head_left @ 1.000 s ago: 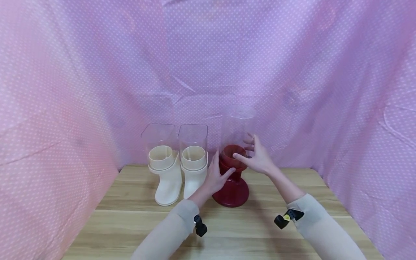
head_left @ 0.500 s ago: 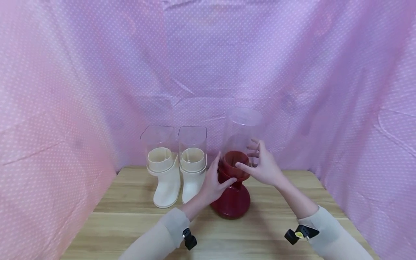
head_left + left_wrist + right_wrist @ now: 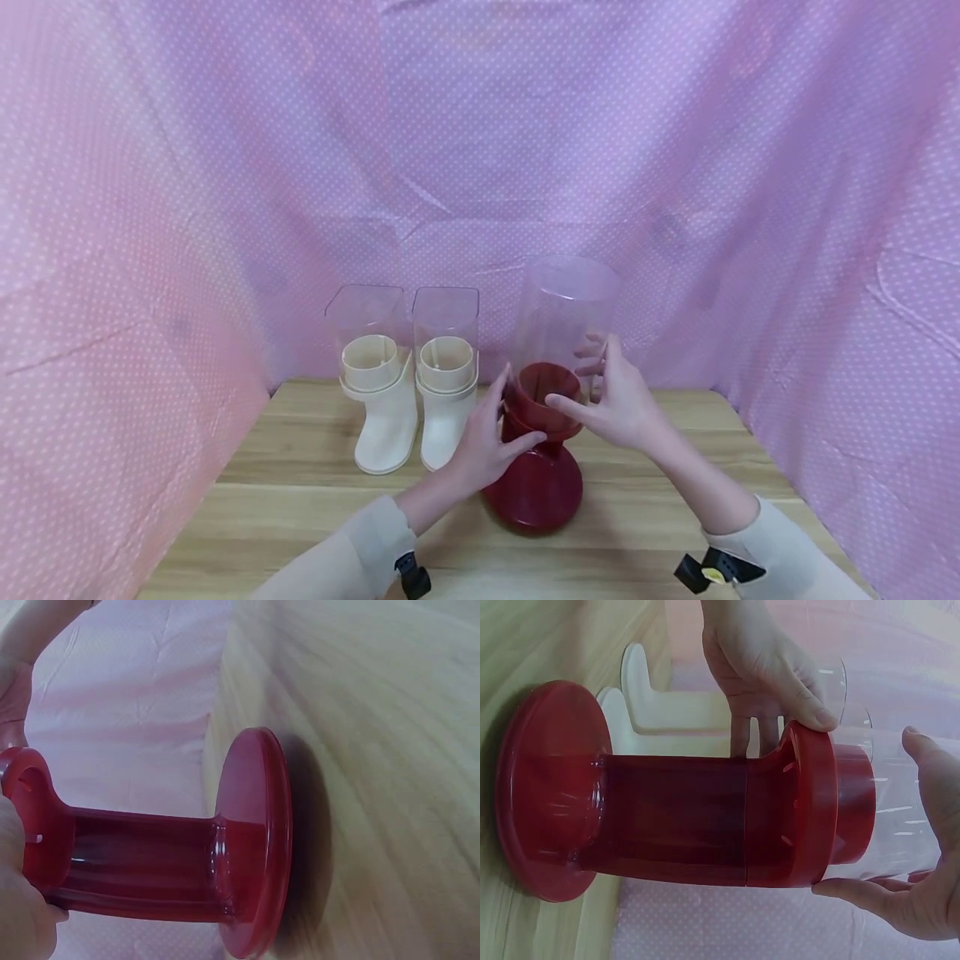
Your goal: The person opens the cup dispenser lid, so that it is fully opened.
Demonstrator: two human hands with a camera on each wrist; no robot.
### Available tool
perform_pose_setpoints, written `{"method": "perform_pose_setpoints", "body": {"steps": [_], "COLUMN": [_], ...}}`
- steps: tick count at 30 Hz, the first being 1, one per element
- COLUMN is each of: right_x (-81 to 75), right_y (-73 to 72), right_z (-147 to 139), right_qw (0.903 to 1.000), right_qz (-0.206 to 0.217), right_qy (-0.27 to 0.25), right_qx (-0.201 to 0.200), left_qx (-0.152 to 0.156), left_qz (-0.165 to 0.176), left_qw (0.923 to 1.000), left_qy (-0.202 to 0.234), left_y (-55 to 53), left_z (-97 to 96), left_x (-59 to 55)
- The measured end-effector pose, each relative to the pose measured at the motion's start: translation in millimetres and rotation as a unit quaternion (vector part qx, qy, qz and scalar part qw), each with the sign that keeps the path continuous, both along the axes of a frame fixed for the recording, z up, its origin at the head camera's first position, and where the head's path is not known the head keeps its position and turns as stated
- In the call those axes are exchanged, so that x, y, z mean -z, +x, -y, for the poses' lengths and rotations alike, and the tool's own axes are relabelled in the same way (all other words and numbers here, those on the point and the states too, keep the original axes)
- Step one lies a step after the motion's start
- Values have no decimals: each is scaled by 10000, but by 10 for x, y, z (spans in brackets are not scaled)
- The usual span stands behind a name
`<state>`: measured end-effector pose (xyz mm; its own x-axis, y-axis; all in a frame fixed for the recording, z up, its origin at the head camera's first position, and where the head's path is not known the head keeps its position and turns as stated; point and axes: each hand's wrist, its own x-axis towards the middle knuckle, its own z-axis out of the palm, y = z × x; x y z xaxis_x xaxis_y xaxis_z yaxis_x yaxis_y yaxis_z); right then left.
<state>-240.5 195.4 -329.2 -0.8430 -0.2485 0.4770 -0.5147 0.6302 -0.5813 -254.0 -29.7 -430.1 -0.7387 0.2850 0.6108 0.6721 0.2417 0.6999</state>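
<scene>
A red dispenser (image 3: 534,492) with a round base and a narrow stem carries a clear cylinder (image 3: 566,321) seated over its red collar. My left hand (image 3: 478,448) grips the collar from the left, its thumb laid along the rim, as the right wrist view shows. On the other side my right hand (image 3: 621,407) holds the lower part of the cylinder between thumb and fingers. In the left wrist view the base (image 3: 244,847) is close over the wooden surface, with a dark shadow beside it.
Two cream dispensers (image 3: 388,433) with clear square-topped hoppers (image 3: 446,312) stand side by side just left of the red one. The wooden table (image 3: 300,508) is enclosed by pink polka-dot cloth (image 3: 450,150) at the back and sides.
Both hands have brought the red dispenser toward the person and slightly right. Their grips look the same. The cream dispensers have stayed in place.
</scene>
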Motion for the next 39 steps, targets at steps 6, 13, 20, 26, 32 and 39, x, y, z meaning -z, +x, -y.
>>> {"method": "perform_pose_setpoints", "body": {"steps": [6,13,20,26,32,39], "right_x": [18,78,128,213,222,219], "right_y": [128,275,390,412,431,433], "right_z": [32,53,82,139,172,176], "right_qw": [9999,9998,9995,9996,9997,9997], "right_qz": [-102,-69,-173,-156,-52,27], "right_qy": [90,156,236,108,149,7], "right_qx": [-45,-103,-128,-225,-172,-233], "left_qx": [158,293,428,327,285,856], "left_qz": [-203,-255,-296,-305,-271,982], "left_qw": [9997,9992,9986,9989,9990,9913], "left_qy": [30,-85,68,160,226,197], "left_y": [102,230,342,382,367,235], "left_z": [77,175,244,307,360,438], "left_x": [49,99,159,215,231,164]}}
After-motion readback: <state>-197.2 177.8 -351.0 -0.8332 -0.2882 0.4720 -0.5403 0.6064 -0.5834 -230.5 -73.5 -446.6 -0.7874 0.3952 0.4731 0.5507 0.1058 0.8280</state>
